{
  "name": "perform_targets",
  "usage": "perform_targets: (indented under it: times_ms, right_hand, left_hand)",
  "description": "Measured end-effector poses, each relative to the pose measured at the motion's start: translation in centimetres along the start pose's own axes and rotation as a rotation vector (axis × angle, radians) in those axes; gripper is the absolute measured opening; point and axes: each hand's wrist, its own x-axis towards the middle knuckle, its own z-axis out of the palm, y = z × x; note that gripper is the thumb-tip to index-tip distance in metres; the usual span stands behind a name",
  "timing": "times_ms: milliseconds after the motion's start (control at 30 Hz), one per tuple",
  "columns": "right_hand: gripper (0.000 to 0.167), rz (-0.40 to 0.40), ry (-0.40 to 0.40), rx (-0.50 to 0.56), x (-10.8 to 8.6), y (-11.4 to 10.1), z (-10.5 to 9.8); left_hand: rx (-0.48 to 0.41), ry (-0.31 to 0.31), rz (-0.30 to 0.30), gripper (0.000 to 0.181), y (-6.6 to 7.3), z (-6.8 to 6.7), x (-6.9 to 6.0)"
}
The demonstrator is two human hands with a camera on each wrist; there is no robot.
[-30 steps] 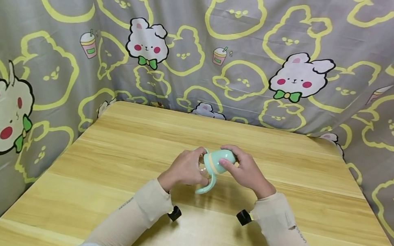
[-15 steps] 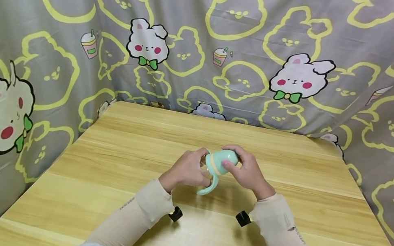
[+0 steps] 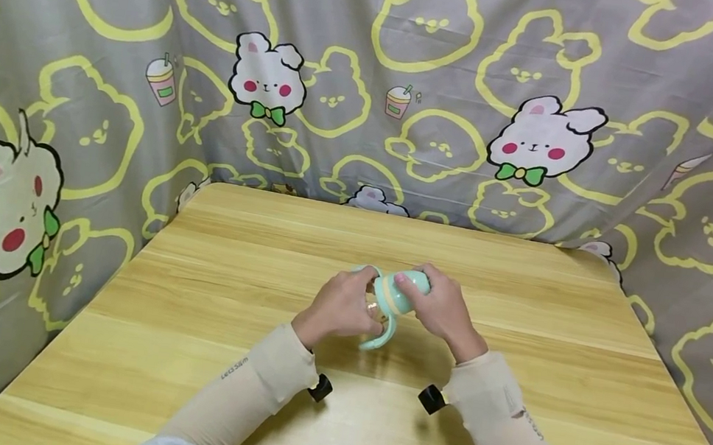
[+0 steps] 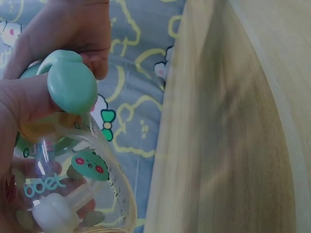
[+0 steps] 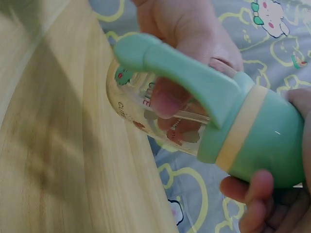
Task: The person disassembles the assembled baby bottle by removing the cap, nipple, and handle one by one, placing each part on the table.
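A baby bottle (image 5: pixel 194 111) with a see-through amber body, mint-green handles and a mint cap (image 3: pixel 404 293) is held tilted above the table, cap toward the right. My left hand (image 3: pixel 345 300) grips the clear body, its fingers passing inside a handle (image 5: pixel 189 73). Around the cap curl the fingers and thumb of my right hand (image 3: pixel 446 304). In the left wrist view, a white weighted straw end (image 4: pixel 56 212) shows inside the body, along with printed cartoon figures. A cream band (image 5: pixel 241 128) rings the joint below the cap.
The wooden table (image 3: pixel 226 251) spreads beneath both hands. A grey curtain (image 3: pixel 354 22) with yellow outlines and rabbit faces hangs behind it and on both sides. Black wrist cameras (image 3: pixel 431 399) stick out below each wrist.
My right hand has turned around the cap, its thumb now further up and to the left, and its wrist has shifted slightly left. My left hand keeps its grip, nearly still.
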Motion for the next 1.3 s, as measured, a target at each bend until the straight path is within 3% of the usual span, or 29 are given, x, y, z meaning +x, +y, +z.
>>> perform_targets:
  times_ms: [167, 433, 600, 833, 1100, 1300]
  right_hand:
    - [0.042, 0.038, -0.030, 0.110, -0.2, -0.1, 0.1]
    - [0.038, 0.030, -0.005, 0.154, -0.4, 0.0, 0.1]
    - [0.037, 0.000, -0.014, 0.160, -0.6, 0.3, 0.2]
    - [0.037, -0.144, -0.017, 0.097, -0.5, 0.6, 0.0]
    - [0.041, -0.138, -0.021, 0.118, -0.4, 0.8, -0.4]
    - [0.042, -0.164, -0.021, 0.121, -0.5, 1.0, -0.2]
  left_hand:
    - [0.045, 0.009, -0.019, 0.065, 0.0, -0.2, -0.1]
    - [0.072, 0.036, 0.012, 0.066, 0.0, -0.1, 0.1]
    - [0.061, 0.039, 0.024, 0.064, -0.2, -0.1, 0.1]
    - [0.048, 0.037, 0.030, 0.065, -0.5, -0.4, 0.1]
    - [0.086, 0.067, 0.072, 0.066, -0.2, -0.6, 0.6]
    - [0.099, 0.067, 0.067, 0.064, -0.3, -0.5, 0.6]
